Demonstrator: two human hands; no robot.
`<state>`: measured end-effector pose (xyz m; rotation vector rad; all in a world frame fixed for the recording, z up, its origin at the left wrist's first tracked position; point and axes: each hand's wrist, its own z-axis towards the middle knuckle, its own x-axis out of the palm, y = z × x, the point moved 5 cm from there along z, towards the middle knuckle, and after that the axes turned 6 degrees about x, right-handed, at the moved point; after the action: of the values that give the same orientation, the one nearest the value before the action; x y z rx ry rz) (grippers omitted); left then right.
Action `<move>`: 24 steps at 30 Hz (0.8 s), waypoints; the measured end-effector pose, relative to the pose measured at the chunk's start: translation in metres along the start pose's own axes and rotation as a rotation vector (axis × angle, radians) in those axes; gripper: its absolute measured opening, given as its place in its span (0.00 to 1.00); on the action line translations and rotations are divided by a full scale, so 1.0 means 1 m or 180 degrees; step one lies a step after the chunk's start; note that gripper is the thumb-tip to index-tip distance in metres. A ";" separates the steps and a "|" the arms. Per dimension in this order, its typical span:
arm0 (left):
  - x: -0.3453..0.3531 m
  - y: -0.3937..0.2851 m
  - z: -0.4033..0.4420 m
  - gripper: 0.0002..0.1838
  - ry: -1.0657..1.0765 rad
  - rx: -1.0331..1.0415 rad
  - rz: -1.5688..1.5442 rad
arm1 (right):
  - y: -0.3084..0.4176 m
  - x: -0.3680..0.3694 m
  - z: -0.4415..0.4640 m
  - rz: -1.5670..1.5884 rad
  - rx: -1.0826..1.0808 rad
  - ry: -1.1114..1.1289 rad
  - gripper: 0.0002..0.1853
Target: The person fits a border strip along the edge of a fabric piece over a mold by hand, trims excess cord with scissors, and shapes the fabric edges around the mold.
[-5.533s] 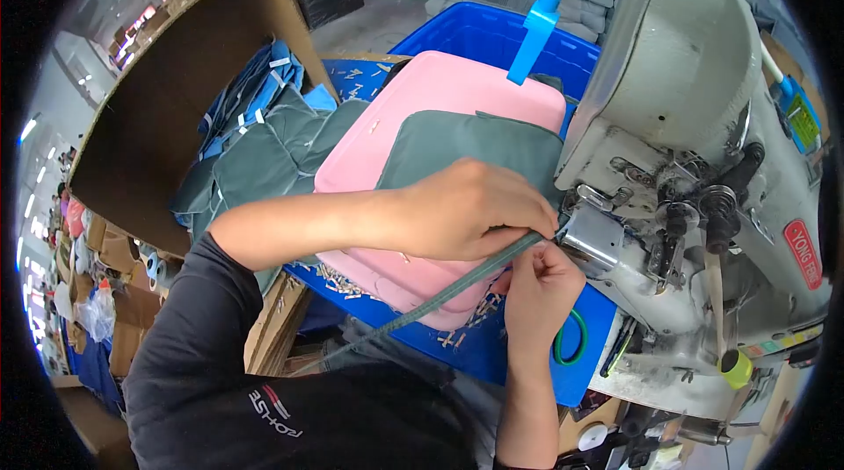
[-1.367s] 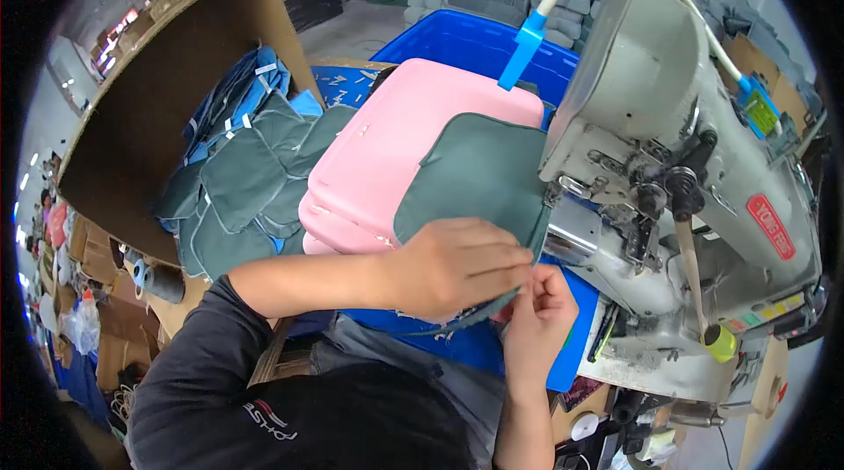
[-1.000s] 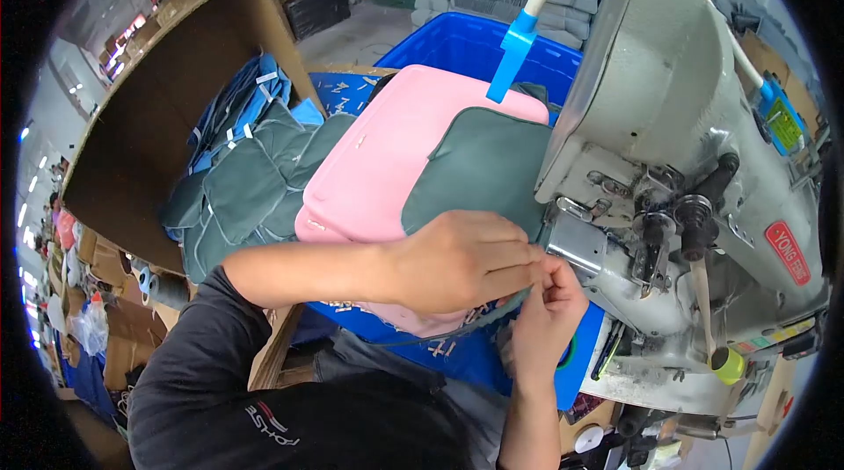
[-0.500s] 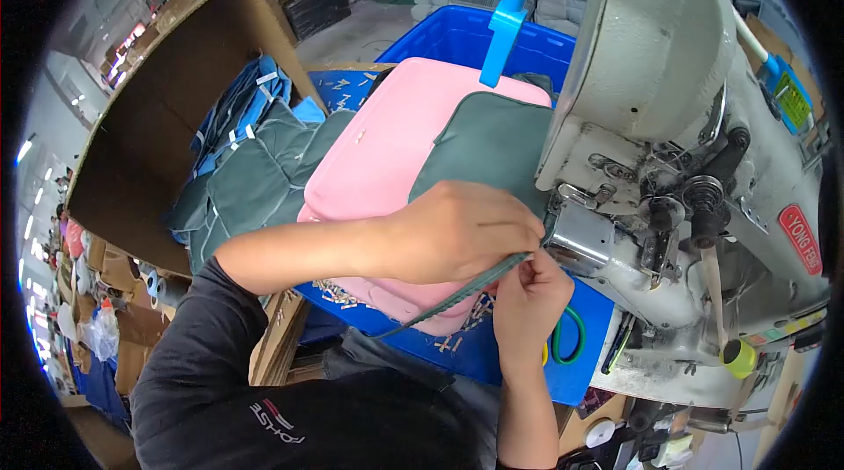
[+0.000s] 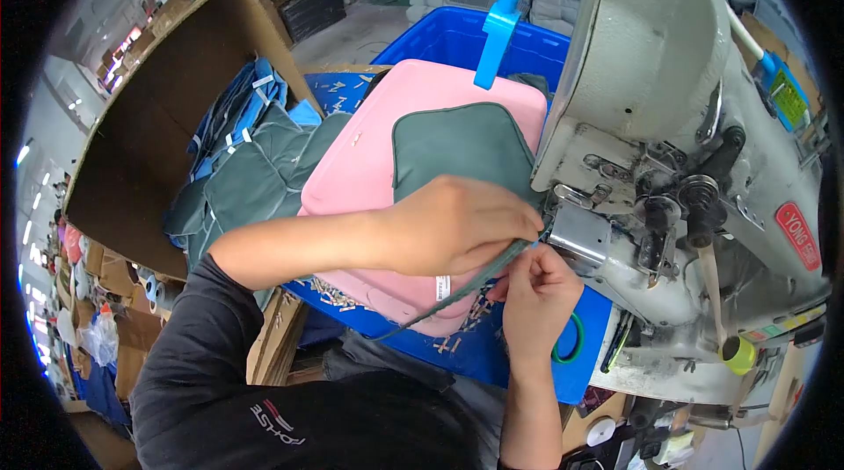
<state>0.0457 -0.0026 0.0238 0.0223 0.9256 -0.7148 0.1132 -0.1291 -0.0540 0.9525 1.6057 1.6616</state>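
Observation:
A dark green fabric panel (image 5: 457,146) with rounded corners lies on a pink plastic board (image 5: 352,158), its right edge close to the sewing machine's metal plate (image 5: 576,237). My left hand (image 5: 457,224) lies over the panel's near part, fingers closed on a dark green strip (image 5: 470,288) beside the machine. The strip's tail hangs down toward my lap, with a small white label (image 5: 442,287) beside it. Just below the strip's upper end, my right hand (image 5: 541,294) has thumb and fingers pinched together. What is between them is too small to make out.
The sewing machine (image 5: 651,57) fills the right side. Green-handled scissors (image 5: 576,338) lie on the blue tabletop (image 5: 580,373) among scattered clippings. At left, a cardboard box (image 5: 132,136) holds green and blue fabric pieces (image 5: 255,171). Behind the board stands a blue bin (image 5: 422,35).
The green panel has shifted left and turned, showing more of its outline. My right hand has drawn slightly down and away from the strip. The white label has come into view.

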 end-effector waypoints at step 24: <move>0.001 -0.018 -0.003 0.19 -0.0249 -0.0237 0.0002 | 0.016 -0.012 -0.004 0.0221 0.0336 0.0203 0.04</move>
<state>0.0339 -0.0161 0.0264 -0.0707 0.8765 -0.6758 0.1168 -0.1428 -0.0394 1.0278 1.7354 1.6833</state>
